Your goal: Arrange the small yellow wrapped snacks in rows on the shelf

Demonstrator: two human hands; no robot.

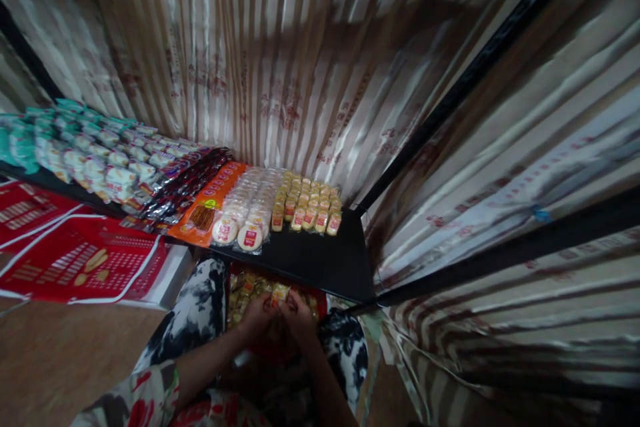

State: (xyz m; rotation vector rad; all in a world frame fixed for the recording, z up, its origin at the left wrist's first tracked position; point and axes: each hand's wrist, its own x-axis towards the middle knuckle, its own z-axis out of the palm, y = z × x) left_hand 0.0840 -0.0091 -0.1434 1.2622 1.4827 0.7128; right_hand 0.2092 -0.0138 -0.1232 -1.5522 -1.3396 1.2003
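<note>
Between my two hands is one small yellow snack packet [280, 293] in a clear wrapper, with red print. My left hand [259, 315] pinches its left side, and my right hand [299, 317] has closed fingers at its right side. Just beneath them, a red basket or bag [321, 303] between my knees holds many similar yellow packets [243, 290]. On the black shelf [320, 263] ahead, yellow packets [310, 207] stand in rows, beside stacked round white crackers [250, 235] in clear wrap.
Left along the shelf lie an orange snack bag [207, 207], dark shiny packets [185, 180] and many white-and-teal packets [95, 153]. A red printed basket [85, 260] sits at lower left. Black metal posts [430, 120] and striped plastic sheeting [300, 67] border the shelf.
</note>
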